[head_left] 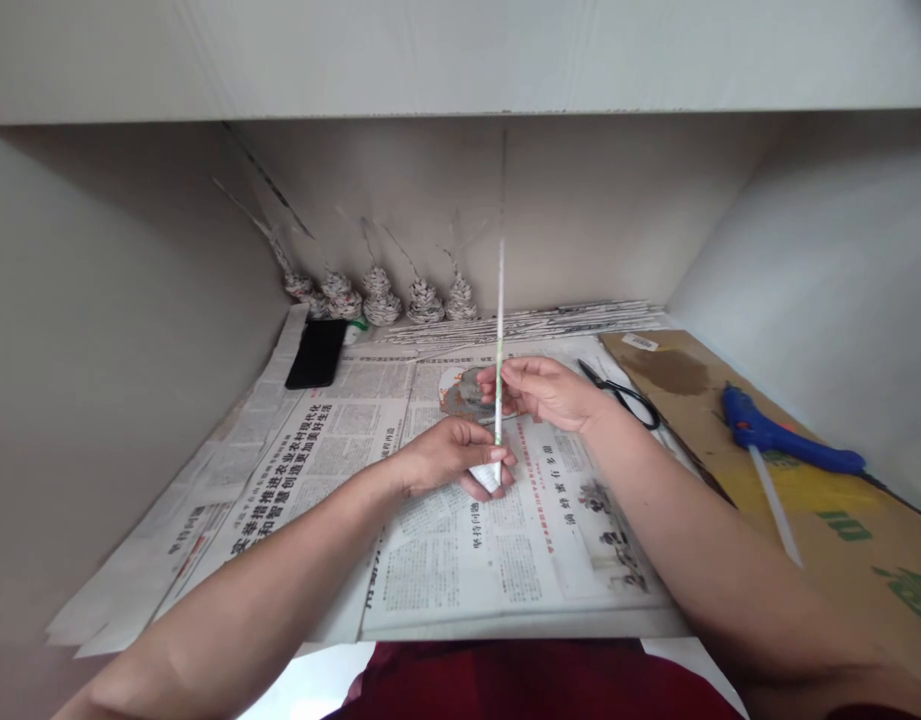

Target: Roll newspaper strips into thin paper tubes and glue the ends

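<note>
Head view looks down into a white alcove whose floor is covered with newspaper, likely laid as a work surface. Both hands meet over the middle of it around one thin rolled paper stick, which stands almost upright and reaches up toward the back wall.

Left hand is curled around the stick's lower end, fingers and thumb closed on the small wound or folded bit of paper at the bottom, just above the newspaper. Right hand pinches the stick a little higher between thumb and fingertips, the other fingers loosely bent, apparently steadying it while the lower hand grips the base.

Along the back wall stand five small coiled paper cones, each with a thin tail sticking up, and a bundle of rolled sticks lies flat beside them. A black phone rests at the left, scissors just behind the right wrist, and a blue glue gun on cardboard to the right, all within reach.
</note>
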Tool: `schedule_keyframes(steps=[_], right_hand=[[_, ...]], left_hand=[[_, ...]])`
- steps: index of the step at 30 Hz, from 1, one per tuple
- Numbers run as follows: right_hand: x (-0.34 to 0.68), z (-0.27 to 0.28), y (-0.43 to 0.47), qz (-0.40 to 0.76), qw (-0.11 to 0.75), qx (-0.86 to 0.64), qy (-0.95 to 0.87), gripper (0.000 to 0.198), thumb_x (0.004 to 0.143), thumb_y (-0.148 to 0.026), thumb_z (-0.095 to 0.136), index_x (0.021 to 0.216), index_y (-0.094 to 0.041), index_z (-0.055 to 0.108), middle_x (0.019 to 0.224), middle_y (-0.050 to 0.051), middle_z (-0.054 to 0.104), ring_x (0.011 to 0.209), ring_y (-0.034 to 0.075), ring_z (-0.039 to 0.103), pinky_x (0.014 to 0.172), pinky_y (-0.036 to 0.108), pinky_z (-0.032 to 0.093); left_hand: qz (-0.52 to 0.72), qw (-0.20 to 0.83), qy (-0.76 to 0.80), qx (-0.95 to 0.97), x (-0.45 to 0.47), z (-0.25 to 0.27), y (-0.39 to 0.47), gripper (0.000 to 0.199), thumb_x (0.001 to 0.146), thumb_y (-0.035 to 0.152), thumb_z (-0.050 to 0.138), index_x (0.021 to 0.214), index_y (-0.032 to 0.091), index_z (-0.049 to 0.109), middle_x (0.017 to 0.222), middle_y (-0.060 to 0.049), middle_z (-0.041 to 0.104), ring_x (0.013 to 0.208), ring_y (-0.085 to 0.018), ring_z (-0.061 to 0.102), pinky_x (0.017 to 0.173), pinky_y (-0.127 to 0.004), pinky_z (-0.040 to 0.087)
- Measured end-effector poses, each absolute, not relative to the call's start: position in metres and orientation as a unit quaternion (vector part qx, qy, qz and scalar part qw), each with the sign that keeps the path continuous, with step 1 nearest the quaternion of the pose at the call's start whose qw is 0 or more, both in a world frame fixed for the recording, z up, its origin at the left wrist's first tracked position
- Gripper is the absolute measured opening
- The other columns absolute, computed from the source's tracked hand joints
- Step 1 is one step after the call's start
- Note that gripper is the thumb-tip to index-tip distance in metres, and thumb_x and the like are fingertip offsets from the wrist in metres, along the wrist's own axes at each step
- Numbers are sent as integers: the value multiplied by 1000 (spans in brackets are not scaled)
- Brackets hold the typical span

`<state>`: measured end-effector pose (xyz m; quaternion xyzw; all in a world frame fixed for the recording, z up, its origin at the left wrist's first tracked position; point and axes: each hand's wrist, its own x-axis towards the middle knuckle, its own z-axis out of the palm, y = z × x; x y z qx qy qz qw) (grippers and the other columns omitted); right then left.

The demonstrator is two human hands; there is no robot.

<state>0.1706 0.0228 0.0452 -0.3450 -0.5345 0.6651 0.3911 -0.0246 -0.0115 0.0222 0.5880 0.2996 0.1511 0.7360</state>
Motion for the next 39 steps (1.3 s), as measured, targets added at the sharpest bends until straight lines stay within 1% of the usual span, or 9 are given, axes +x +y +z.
schedule_keyframes(steps=[2, 6, 12, 17, 22, 27, 32, 37, 39], right_hand=[[171, 46, 22, 665, 380, -341, -545, 26, 74, -38, 73, 89, -17, 72, 93, 7, 70, 89, 18, 64, 71, 27, 49], [169, 47, 23, 635, 443, -376, -509, 22, 68, -35, 78, 72, -16, 68, 81, 3, 69, 80, 15, 64, 61, 24, 46], [173, 49, 21, 654, 398, -331, -552, 26, 76, -39, 71, 90, -17, 71, 98, 7, 69, 92, 18, 63, 70, 27, 49], [170, 48, 22, 628, 445, -367, -523, 20, 69, -34, 78, 70, -17, 67, 76, 2, 68, 76, 14, 62, 62, 24, 45], [169, 49, 21, 645, 408, -338, -550, 25, 75, -39, 71, 88, -17, 72, 93, 6, 69, 89, 17, 63, 69, 27, 48], [169, 45, 23, 622, 466, -371, -508, 21, 70, -36, 77, 74, -17, 69, 78, 3, 68, 78, 15, 63, 61, 24, 45], [171, 47, 22, 652, 414, -333, -541, 25, 75, -39, 71, 88, -17, 71, 95, 7, 69, 90, 19, 64, 67, 28, 47], [170, 47, 22, 619, 465, -373, -511, 22, 68, -35, 78, 73, -17, 68, 77, 3, 67, 78, 15, 63, 61, 25, 45], [171, 49, 22, 632, 450, -358, -519, 23, 71, -38, 76, 78, -17, 69, 83, 4, 68, 81, 16, 63, 62, 25, 46]], left_hand=[[151, 732, 306, 589, -24, 22, -11, 36, 77, 43, 67, 95, 13, 68, 90, -11, 69, 74, -18, 66, 63, -32, 55], [150, 725, 312, 595, -24, 22, -12, 36, 75, 43, 69, 95, 13, 68, 89, -11, 69, 73, -17, 66, 62, -31, 54], [157, 727, 301, 597, -24, 24, -13, 35, 77, 43, 67, 95, 13, 68, 88, -10, 69, 72, -17, 66, 60, -30, 54], [153, 726, 310, 594, -24, 24, -12, 38, 75, 44, 69, 95, 12, 67, 87, -10, 69, 72, -17, 66, 61, -31, 55], [159, 727, 304, 595, -25, 22, -11, 37, 75, 43, 69, 97, 13, 68, 88, -10, 69, 73, -17, 66, 63, -31, 55], [155, 729, 298, 597, -25, 20, -11, 35, 76, 42, 68, 96, 13, 68, 89, -11, 69, 74, -18, 66, 60, -30, 54], [154, 728, 301, 597, -25, 21, -11, 33, 78, 40, 68, 97, 13, 68, 89, -10, 69, 74, -17, 67, 63, -31, 55], [148, 727, 309, 594, -25, 21, -11, 32, 77, 37, 69, 98, 13, 68, 89, -10, 69, 73, -17, 67, 62, -30, 55], [151, 727, 312, 593, -25, 21, -10, 33, 76, 37, 69, 98, 13, 68, 88, -10, 69, 72, -17, 67, 62, -30, 55]])
